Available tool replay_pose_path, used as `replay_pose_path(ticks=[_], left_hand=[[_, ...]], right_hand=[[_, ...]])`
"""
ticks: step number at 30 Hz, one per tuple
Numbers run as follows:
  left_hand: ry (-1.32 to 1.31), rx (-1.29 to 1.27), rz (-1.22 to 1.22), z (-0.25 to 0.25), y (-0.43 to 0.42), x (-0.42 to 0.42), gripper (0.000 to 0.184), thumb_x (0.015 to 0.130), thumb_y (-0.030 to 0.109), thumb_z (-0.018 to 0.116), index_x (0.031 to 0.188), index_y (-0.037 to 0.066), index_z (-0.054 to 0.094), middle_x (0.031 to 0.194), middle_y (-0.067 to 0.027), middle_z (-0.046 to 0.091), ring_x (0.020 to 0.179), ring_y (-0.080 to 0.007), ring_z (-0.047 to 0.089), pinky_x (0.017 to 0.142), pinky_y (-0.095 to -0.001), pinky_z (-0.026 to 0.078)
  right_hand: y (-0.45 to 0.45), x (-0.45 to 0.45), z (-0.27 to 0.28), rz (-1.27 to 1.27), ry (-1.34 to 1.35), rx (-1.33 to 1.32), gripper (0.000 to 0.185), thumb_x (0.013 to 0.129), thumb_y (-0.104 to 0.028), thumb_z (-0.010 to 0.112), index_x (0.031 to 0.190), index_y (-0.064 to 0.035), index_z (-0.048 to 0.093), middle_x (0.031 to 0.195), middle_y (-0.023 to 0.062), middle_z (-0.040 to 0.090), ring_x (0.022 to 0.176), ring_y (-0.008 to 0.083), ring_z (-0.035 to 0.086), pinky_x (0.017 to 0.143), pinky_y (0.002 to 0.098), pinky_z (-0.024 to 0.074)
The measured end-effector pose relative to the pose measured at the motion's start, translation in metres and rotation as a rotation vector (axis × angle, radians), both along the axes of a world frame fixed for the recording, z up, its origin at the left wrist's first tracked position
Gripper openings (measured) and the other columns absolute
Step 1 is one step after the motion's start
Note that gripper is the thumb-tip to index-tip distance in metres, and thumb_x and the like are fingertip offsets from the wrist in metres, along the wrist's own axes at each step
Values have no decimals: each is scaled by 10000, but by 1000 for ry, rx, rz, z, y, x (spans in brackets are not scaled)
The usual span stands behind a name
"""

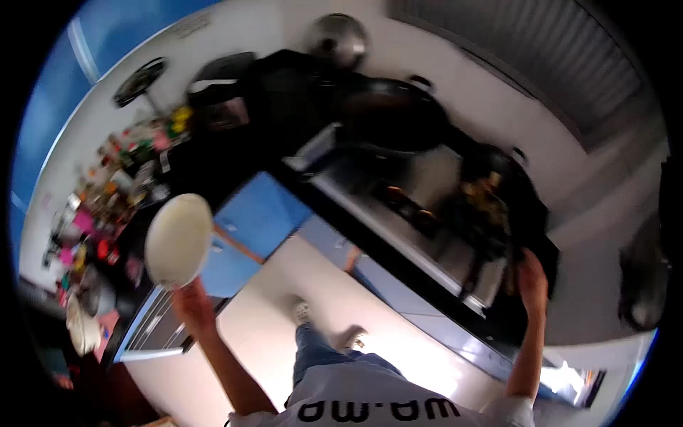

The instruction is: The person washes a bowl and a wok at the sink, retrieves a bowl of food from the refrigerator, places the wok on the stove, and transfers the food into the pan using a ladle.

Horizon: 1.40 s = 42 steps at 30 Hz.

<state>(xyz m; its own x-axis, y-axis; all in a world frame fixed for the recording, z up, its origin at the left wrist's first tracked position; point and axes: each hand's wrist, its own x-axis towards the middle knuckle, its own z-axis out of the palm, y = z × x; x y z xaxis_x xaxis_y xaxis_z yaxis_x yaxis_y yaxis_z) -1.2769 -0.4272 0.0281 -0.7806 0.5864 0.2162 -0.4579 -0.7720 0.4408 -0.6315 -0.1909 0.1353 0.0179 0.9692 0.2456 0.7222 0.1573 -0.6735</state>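
In the head view my left hand (193,309) is closed on the lower rim of an off-white bowl (179,242), held out to the left, tilted. Over at the right end of the stove, my right hand (532,281) has its fingers curled at the near edge of a dark pan (526,192). Motion blur and shadow hide what those fingers hold, perhaps a handle. Brownish food (485,199) shows in or beside this pan. A large black wok (391,114) stands farther left on the stove (356,188).
A round metal lid (337,41) leans on the wall behind the wok. Many jars and bottles (117,185) crowd the left counter, near a dark appliance (222,89). Blue cabinets (262,217) run below the counter. A grey hood (533,57) hangs above the stove.
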Motion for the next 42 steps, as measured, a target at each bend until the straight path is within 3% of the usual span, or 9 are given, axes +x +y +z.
replay_pose_path(ticks=[5,6,7,8,9,12,14,20,42], left_hand=[[-214,-99,137,-6,2,-21,372,883,108,507,1212,-48,436,1214,-178,496,1161,-247,450,1053,-397,317],[-299,-122,112,-10,7,-29,366,890,115,493,1211,-50,434,1212,-176,496,1162,-245,445,1057,-391,308],[-308,-121,85,-21,4,-43,366,890,115,493,1211,-50,434,1212,-176,496,1162,-245,445,1057,-391,308],[-164,-119,42,-40,-2,-62,365,900,120,473,1214,-58,423,1224,-176,486,1166,-250,440,1061,-384,298],[-23,-109,-25,-58,-1,-81,366,909,126,452,1217,-67,412,1236,-176,475,1169,-255,436,1066,-378,289],[-75,-149,-124,-90,-13,-131,385,916,145,442,1221,-86,406,1288,-194,423,1195,-273,405,1072,-366,275],[-164,-146,-130,-108,-16,-167,393,915,145,449,1222,-96,406,1302,-208,404,1212,-272,386,1070,-361,277],[-247,-327,27,-91,-18,-192,382,920,112,438,1229,-105,378,1272,-216,422,1199,-260,394,1074,-344,274],[-375,-484,143,-118,-53,-230,410,919,166,466,1227,-95,398,1294,-197,420,1213,-243,403,1046,-313,337]], right_hand=[[-45,23,-137,-337,362,146,236,851,-70,470,1076,-38,532,705,19,524,536,82,435,487,236,397],[-48,8,-167,-113,66,388,249,872,-144,497,1075,-5,537,664,-3,480,511,74,458,412,231,386],[-52,-21,-188,-316,356,49,243,824,-126,530,1030,-1,555,663,28,497,524,107,503,448,281,448],[-50,-47,-198,-365,109,-283,241,777,-118,573,990,-7,573,681,66,536,647,163,570,597,324,502],[-25,-19,-260,-23,-688,17,252,752,-113,586,984,-14,582,789,94,601,826,215,589,744,344,490],[0,-171,-157,-259,-82,-61,375,821,-122,516,1182,-35,459,1042,166,571,961,318,549,780,383,444],[40,-193,-165,-264,-278,180,338,845,-195,502,1138,-28,477,1100,194,530,1016,382,508,815,432,440],[92,-276,-105,-524,-331,-144,462,808,-293,585,1201,-78,472,1160,163,496,1079,352,482,868,420,442],[130,-258,-133,-384,-492,-194,442,750,-133,631,1177,-144,519,1212,86,497,1102,315,477,906,410,427]])
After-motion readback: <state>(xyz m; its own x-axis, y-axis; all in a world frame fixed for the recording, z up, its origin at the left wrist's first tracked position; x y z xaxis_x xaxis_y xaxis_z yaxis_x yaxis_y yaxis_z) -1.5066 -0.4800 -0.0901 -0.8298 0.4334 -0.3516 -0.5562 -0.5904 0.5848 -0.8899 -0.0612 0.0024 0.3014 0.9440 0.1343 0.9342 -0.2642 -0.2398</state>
